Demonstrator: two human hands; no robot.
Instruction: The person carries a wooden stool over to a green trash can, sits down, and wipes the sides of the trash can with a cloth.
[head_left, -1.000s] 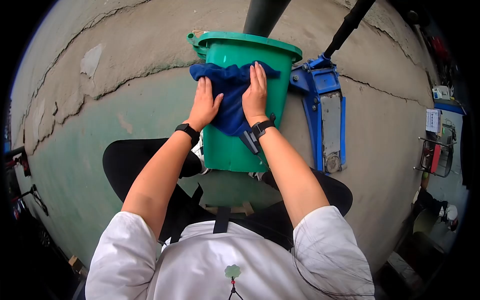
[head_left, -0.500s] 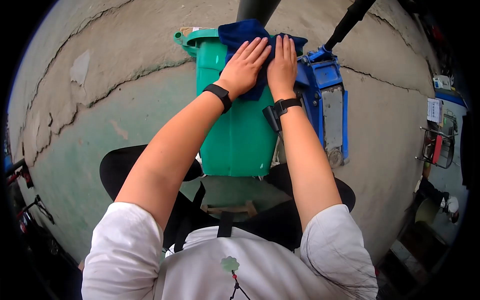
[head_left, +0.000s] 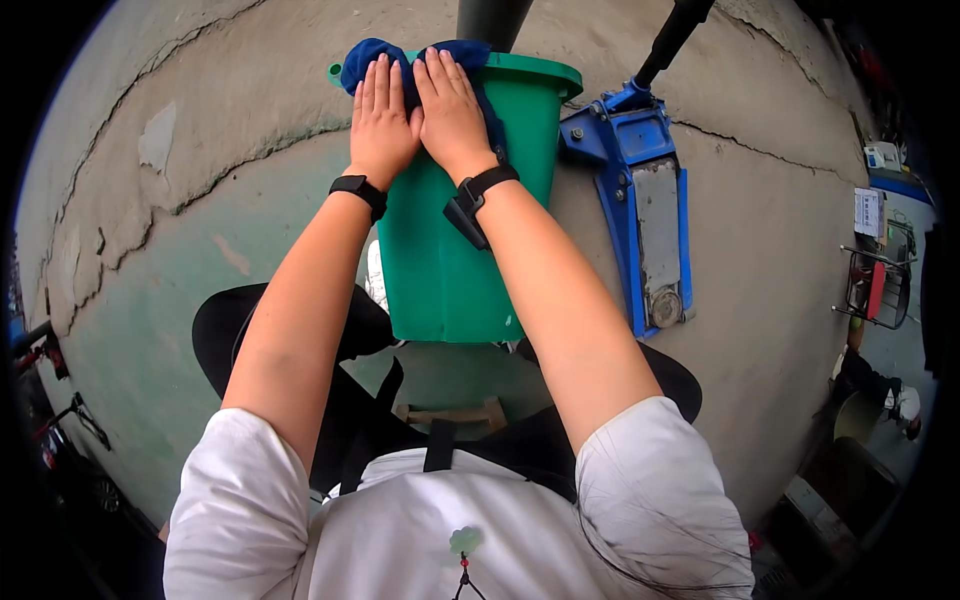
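Both bare arms reach up from the bottom of the frame and converge toward the upper center, with the elbows nearly straight. The left hand (head_left: 384, 135) and the right hand (head_left: 453, 122) lie side by side, palms down, backs toward the camera. Their fingers point to the top of the frame. The left hand's fingers are extended with slight gaps between them; the right hand's are extended and nearly together. They press flat rather than grip.

Under the fingertips, the dark blue cloth (head_left: 366, 62) lies bunched on the upper left part of the green bin (head_left: 450, 275), across its rim, with a fold running down beside the right hand. The bin stands in the center of the frame, between the person's black-clad legs (head_left: 240, 325).

Each wrist bears a black band; the right one carries a small dark device (head_left: 465, 218). A blue floor jack (head_left: 640, 200) stands just right of the bin, its black handle (head_left: 678, 38) slanting toward the upper right. A dark post (head_left: 492, 22) rises behind the bin at the top.
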